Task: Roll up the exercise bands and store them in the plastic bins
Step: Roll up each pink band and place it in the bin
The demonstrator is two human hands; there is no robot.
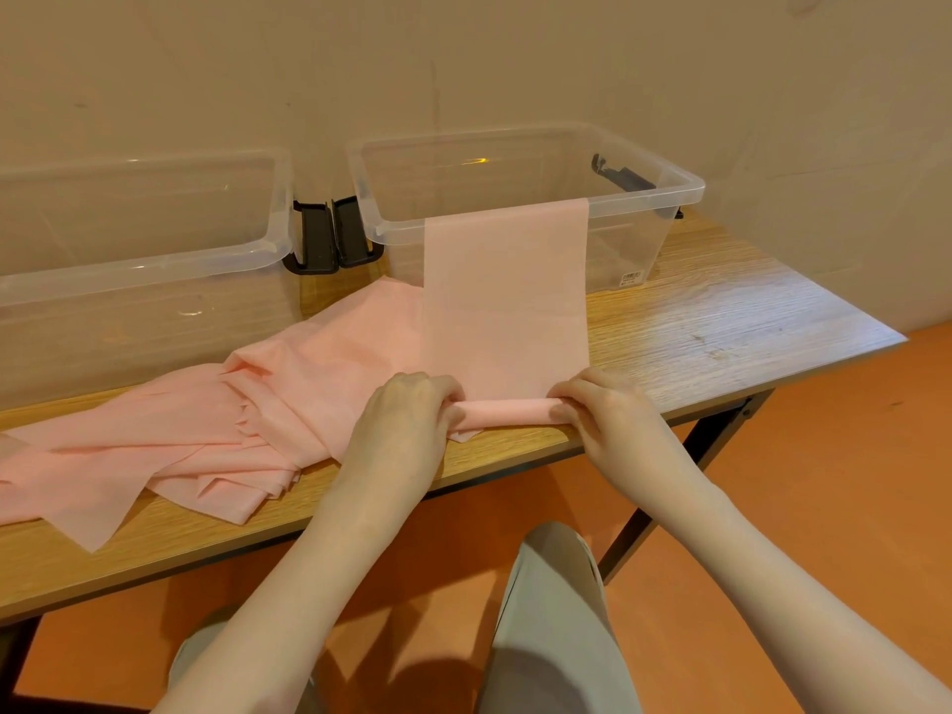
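A pink exercise band [505,301] lies flat along the wooden table [721,322], its far end draped over the front rim of the right clear plastic bin [644,198]. The band's near end is a small tight roll [507,408] by the table's front edge. My left hand [412,409] grips the roll's left end and my right hand [597,404] grips its right end. A loose pile of several more pink bands [206,435] sprawls to the left. A second clear bin [144,239] stands at the back left.
Black lid latches [329,234] hang between the two bins. The wall rises right behind the bins. The table's right edge and black legs [711,440] stand over an orange floor. My knees in grey trousers [551,610] are under the front edge.
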